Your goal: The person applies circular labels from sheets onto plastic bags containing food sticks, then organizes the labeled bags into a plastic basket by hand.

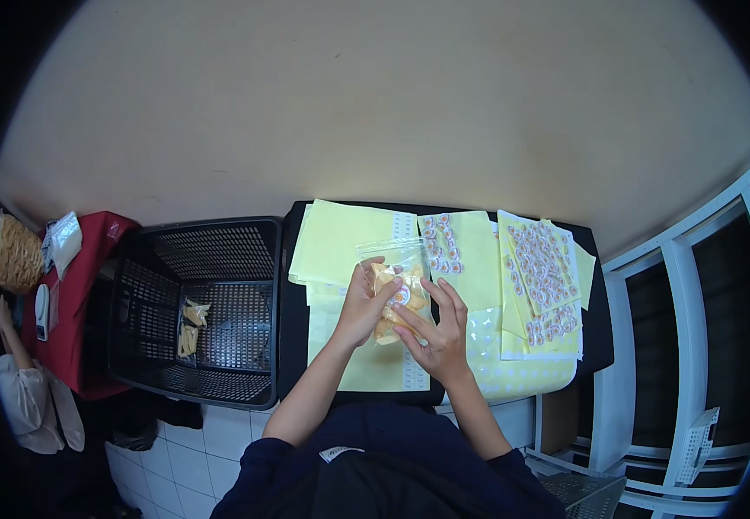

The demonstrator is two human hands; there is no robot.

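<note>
A clear plastic bag of yellowish snack pieces [383, 275] is held up in front of me over the table. My left hand [363, 304] grips its left side, with the thumb across the front. A small round label sticker [402, 295] shows on the front of the bag, between my two hands. My right hand [440, 336] holds the lower right of the bag, its fingertips touching the front near the sticker. Beneath lie pale yellow sheets [340, 238]. To the right, one sheet carries rows of round stickers [442, 242].
More sticker sheets [541, 268] lie stacked at the table's right. A black crate [193, 238] at left holds a few filled bags [191, 329]. Farther left, another person's arm [13, 333] is near a red-covered table [72, 324] with a white scale [42, 311]. White railings [690, 346] stand right.
</note>
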